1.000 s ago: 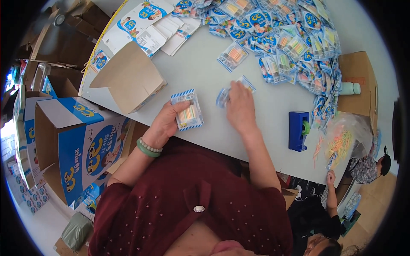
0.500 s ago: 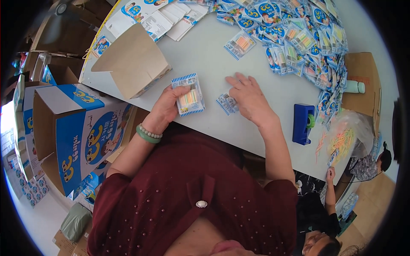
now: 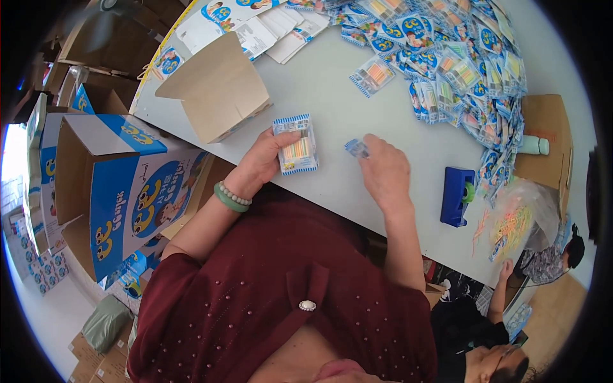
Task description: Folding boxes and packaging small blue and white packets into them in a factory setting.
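My left hand (image 3: 257, 165) is closed round a small stack of clear-and-blue packets (image 3: 297, 156), thumb on top; pastel sticks show through the top one. To the right, my right hand (image 3: 387, 171) pinches one small blue-and-silver packet (image 3: 355, 149) by its edge, its fingers curled. Part of that packet is hidden behind the fingers. Beyond my left hand, an open-topped brown-lined box (image 3: 220, 86) stands on the white table (image 3: 319, 86). A single packet (image 3: 372, 76) lies apart from the large heap of packets (image 3: 447, 64) at the far right.
A blue tape dispenser (image 3: 457, 196) and a bag of coloured strips (image 3: 520, 217) lie at the right. Flat printed cartons (image 3: 268, 29) rest at the back. A large open carton (image 3: 131, 185) stands left of the table. Another person (image 3: 476, 325) sits at lower right.
My right hand has closed on the small packet it was reaching over and has drawn it up off the table. My left hand keeps its stack. The whole view has shifted slightly.
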Demonstrator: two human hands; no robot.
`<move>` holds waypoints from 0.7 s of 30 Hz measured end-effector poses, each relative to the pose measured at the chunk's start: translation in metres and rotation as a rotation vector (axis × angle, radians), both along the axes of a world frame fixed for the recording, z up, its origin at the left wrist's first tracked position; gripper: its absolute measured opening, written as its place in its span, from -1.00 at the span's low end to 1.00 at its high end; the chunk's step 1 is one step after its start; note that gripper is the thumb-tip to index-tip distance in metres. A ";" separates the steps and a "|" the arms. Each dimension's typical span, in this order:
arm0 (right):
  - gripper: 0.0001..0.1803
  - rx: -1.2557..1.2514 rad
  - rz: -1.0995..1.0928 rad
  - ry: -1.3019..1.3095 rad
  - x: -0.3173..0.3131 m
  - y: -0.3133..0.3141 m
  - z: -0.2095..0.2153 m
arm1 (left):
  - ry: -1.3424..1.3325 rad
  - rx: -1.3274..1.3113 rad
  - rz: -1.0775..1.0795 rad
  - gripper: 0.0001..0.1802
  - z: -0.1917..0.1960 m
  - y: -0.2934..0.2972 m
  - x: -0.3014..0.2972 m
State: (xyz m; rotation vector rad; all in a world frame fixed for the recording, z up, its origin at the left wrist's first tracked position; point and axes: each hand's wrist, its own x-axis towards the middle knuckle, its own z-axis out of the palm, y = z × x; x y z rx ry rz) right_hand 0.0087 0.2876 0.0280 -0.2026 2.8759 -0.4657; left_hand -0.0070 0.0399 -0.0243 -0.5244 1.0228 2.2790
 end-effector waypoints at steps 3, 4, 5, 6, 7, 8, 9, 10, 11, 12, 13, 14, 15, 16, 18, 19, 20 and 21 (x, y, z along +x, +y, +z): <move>-0.71 -0.035 0.026 0.144 0.003 -0.002 -0.007 | -0.009 -0.014 0.017 -0.70 0.002 0.002 0.001; -0.70 -0.193 -0.073 0.148 0.003 -0.004 -0.005 | -0.025 -0.022 0.029 -0.69 0.002 0.003 0.001; -0.70 -0.192 -0.074 0.155 0.001 -0.007 0.000 | -0.018 -0.021 0.027 -0.69 0.003 0.006 0.001; -0.71 -0.587 -0.224 0.002 -0.002 -0.016 0.009 | -0.011 -0.058 0.043 -0.69 0.005 0.011 0.001; -0.71 -0.979 -0.379 -0.147 -0.002 -0.023 0.017 | -0.001 -0.088 0.048 -0.68 0.011 0.019 0.000; -0.68 -1.025 -0.391 -0.149 -0.002 -0.037 0.014 | 0.009 -0.077 0.028 -0.68 0.021 0.025 0.000; -0.66 -1.070 -0.402 -0.144 -0.004 -0.050 0.007 | -0.026 0.082 0.042 -0.68 0.035 0.033 -0.001; -0.63 -0.928 -0.392 -0.048 -0.004 -0.063 -0.003 | -0.065 0.241 0.055 -0.68 0.042 0.041 -0.001; -0.60 -0.787 -0.375 0.038 -0.005 -0.074 -0.013 | -0.056 0.250 0.041 -0.68 0.043 0.044 -0.001; -0.60 -0.779 -0.379 0.052 -0.005 -0.080 -0.014 | -0.009 0.237 0.036 -0.69 0.042 0.044 0.000; -0.57 -0.675 -0.320 0.085 -0.004 -0.084 -0.016 | 0.039 0.220 0.032 -0.69 0.040 0.043 0.000; -0.54 -0.570 -0.261 0.115 -0.005 -0.084 -0.018 | 0.048 0.225 0.023 -0.69 0.036 0.043 0.000; -0.54 -0.567 -0.264 0.127 -0.006 -0.081 -0.021 | 0.055 0.091 0.023 -0.68 0.030 0.041 0.000; -0.53 -0.617 -0.124 0.106 -0.007 -0.075 -0.026 | 0.061 -0.044 0.022 -0.68 0.024 0.038 0.001; -0.46 -0.828 -0.048 -0.138 -0.019 -0.054 -0.014 | 0.008 0.047 0.028 -0.68 0.007 0.026 0.002; -0.41 -0.982 -0.119 -0.365 -0.035 -0.032 0.001 | -0.052 0.140 0.038 -0.68 0.002 0.021 0.002; -0.40 -0.732 -0.198 0.027 -0.048 -0.012 -0.006 | -0.048 0.141 0.040 -0.68 -0.003 0.019 0.001; -0.39 -0.466 -0.263 0.404 -0.062 0.010 -0.013 | -0.062 0.143 0.031 -0.68 -0.006 0.016 0.001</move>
